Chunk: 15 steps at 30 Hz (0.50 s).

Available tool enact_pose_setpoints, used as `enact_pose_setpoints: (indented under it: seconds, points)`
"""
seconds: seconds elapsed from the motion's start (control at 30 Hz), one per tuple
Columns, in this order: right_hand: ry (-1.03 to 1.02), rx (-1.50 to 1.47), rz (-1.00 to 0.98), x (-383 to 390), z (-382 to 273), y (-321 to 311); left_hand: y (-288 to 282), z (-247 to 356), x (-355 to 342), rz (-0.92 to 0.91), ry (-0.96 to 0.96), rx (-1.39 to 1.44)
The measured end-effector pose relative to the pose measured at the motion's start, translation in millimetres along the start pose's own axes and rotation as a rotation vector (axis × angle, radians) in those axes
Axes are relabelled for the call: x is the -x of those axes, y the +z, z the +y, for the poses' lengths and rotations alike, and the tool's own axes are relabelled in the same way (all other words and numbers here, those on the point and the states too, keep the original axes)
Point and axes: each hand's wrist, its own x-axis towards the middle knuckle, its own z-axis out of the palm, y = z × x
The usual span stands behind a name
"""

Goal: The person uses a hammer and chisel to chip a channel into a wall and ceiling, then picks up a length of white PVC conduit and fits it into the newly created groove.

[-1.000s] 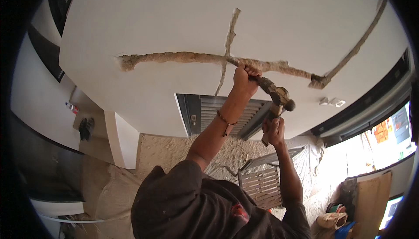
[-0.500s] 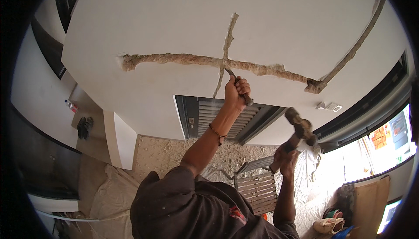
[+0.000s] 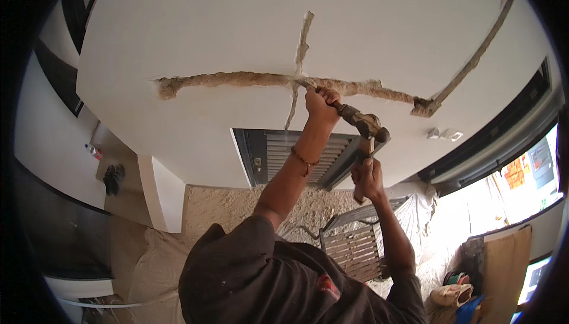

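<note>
My left hand (image 3: 322, 103) is closed around a chisel (image 3: 304, 83), whose tip sits in the wall where two chased grooves cross. The long groove (image 3: 237, 79) runs rough-edged across the white wall (image 3: 207, 22); a narrower groove (image 3: 302, 42) passes through it up and down. In my right hand (image 3: 368, 180) is a hammer (image 3: 368, 125), gripped by its wooden handle. Its heavy metal head is up against the chisel's butt end, just right of my left fist. Most of the chisel's shaft is hidden inside my left hand.
Below the grooves is a dark louvred door (image 3: 296, 157). Rubble (image 3: 216, 205) and plastic sheeting cover the floor. A slatted metal chair (image 3: 354, 253) stands beneath my right arm. Wall switches (image 3: 451, 135) are at right, shoes (image 3: 112, 179) at far left, a wooden board (image 3: 507, 270) lower right.
The hammer has swung up and left, from apart at the right to the chisel's end. My left hand keeps its hold on the chisel; the view has shifted slightly.
</note>
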Motion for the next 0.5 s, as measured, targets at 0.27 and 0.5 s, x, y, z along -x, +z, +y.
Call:
enact_pose_setpoints:
  seconds: [0.27, 0.5]
  points:
    - [-0.573, -0.75, -0.311, 25.7, -63.3, -72.4, -4.3, 12.8, 3.4, -0.01, 0.023, -0.025]
    - [-0.1, -0.06, 0.0, -7.3, 34.2, 16.2, -7.3, 18.3, 2.4, -0.149, -0.084, -0.052]
